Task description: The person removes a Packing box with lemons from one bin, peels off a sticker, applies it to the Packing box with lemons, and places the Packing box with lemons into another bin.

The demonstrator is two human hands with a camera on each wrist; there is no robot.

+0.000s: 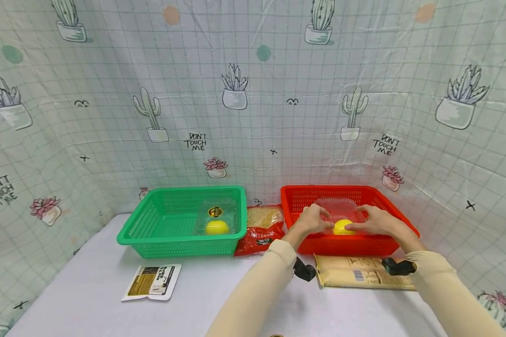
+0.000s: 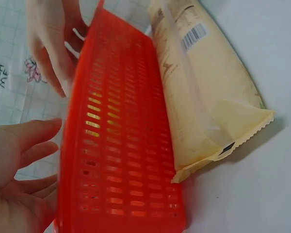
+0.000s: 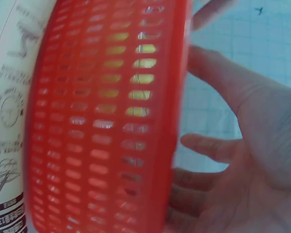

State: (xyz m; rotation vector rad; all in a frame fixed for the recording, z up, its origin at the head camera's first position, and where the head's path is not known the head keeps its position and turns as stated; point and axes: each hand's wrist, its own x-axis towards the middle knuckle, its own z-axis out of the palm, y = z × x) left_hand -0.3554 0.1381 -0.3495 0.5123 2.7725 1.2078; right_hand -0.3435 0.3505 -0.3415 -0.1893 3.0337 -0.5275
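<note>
In the head view both hands reach over the near rim of the red basket [image 1: 346, 244]. A clear plastic box [image 1: 336, 204] lies inside, along with a rounded yellow thing [image 1: 343, 227]. My left hand [image 1: 313, 220] is at the left of the yellow thing, its fingers spread and loosely bent. On the other side my right hand [image 1: 373, 220] has its thumb pointing at the yellow thing. Both wrist views show parted fingers, with the left hand [image 2: 19, 170] and right hand [image 3: 262, 126] partly hidden by the basket wall. Whether fingertips touch the box is unclear.
To the left stands a green basket [image 1: 185, 239] containing a labelled clear box [image 1: 232, 210] and a yellow ball [image 1: 217, 227]. A red bag [image 1: 257, 239] lies between the baskets. A beige packet [image 1: 341, 271] lies before the red basket, a small white-and-brown packet [image 1: 153, 282] front left.
</note>
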